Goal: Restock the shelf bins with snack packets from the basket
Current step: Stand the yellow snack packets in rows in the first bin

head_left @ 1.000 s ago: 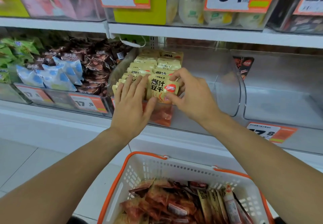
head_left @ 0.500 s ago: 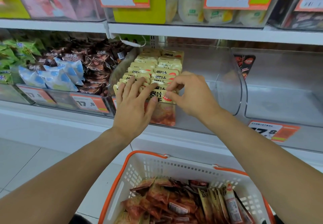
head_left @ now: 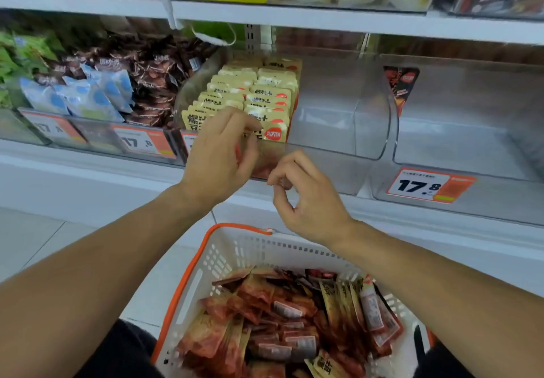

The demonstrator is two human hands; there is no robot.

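Two rows of yellow snack packets (head_left: 250, 94) stand upright in the left part of a clear shelf bin (head_left: 371, 130). My left hand (head_left: 220, 156) is at the bin's front, fingers loosely curled, fingertips against the front yellow packet. My right hand (head_left: 306, 198) hangs below the bin's front edge, loosely curled and holding nothing. Below both hands is a white basket with an orange rim (head_left: 188, 271). It holds several red packets (head_left: 265, 315) and some yellow ones (head_left: 335, 298).
The bin to the left holds brown packets (head_left: 153, 68) and blue packets (head_left: 88, 94). The clear bin on the right (head_left: 471, 147) holds one dark packet (head_left: 401, 89) and carries a 17.8 price tag (head_left: 424, 186). An upper shelf (head_left: 323, 18) overhangs the bins.
Both hands have let go of the yellow packet, which now stands at the front of the row. My right hand has pulled back and down out of the bin; my left stays at the front.
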